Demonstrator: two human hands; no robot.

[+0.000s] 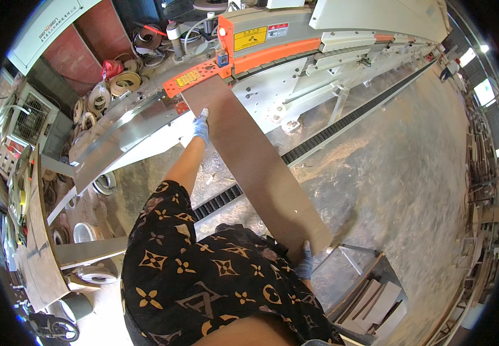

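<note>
A long brown board (261, 155) stretches diagonally from the orange guide plate (194, 76) of a long machine (284, 43) toward my body. My left hand (201, 128), in a pale blue glove, grips the board's left edge near its far end, thumb on top. At the near end, my right hand (305, 262), also gloved, holds the corner with its thumb over the face; its other fingers are hidden under the board. The far end meets the orange plate; whether it rests on the machine's bed beneath, I cannot tell.
A black roller track (341, 123) crosses the floor under the board. Rolls of edge banding (124, 83) lie behind the metal infeed table (128, 124) at left. A cart (370, 294) with board offcuts stands at lower right. Another person (450, 69) is far off at upper right.
</note>
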